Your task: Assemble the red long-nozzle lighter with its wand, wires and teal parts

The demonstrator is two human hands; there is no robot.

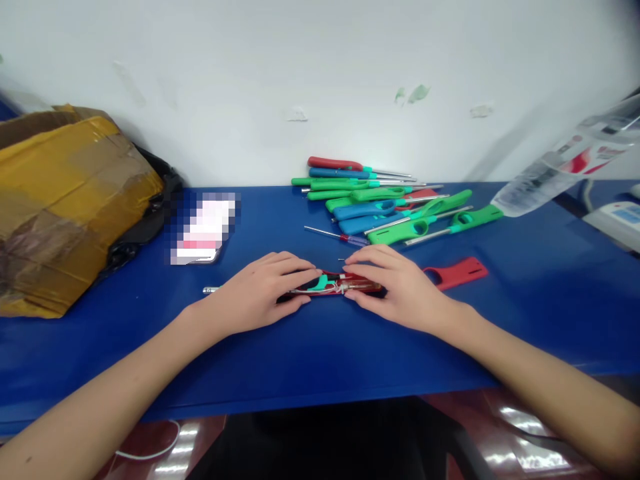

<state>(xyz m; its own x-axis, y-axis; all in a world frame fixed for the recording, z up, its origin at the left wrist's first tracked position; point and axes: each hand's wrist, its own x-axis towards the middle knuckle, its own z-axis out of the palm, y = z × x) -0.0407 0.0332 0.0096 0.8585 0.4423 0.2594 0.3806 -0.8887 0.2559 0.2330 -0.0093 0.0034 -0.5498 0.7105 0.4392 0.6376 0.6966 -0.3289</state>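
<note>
An opened red long-nosed lighter [330, 288] lies on the blue table, its inner parts, a teal trigger and thin wires showing. My left hand [267, 290] is closed on its nozzle side, thumb at the near edge and fingers at the far edge; the metal tip pokes out left of the hand. Around the handle end, my right hand [395, 287] is closed too, with fingertips at the lighter's inside. Beyond the right hand rests a loose red handle shell [463, 273]. A screwdriver [345, 238] with a purple handle and a tiny screw [341, 259] lie just past the lighter.
Several green, blue and red lighters [380, 193] are piled against the wall. A taped cardboard box [65, 207] stands at left beside a blurred-out phone [205, 230]. At right a clear plastic bottle [560, 163] leans over the table [300, 360], near a white device [617, 220].
</note>
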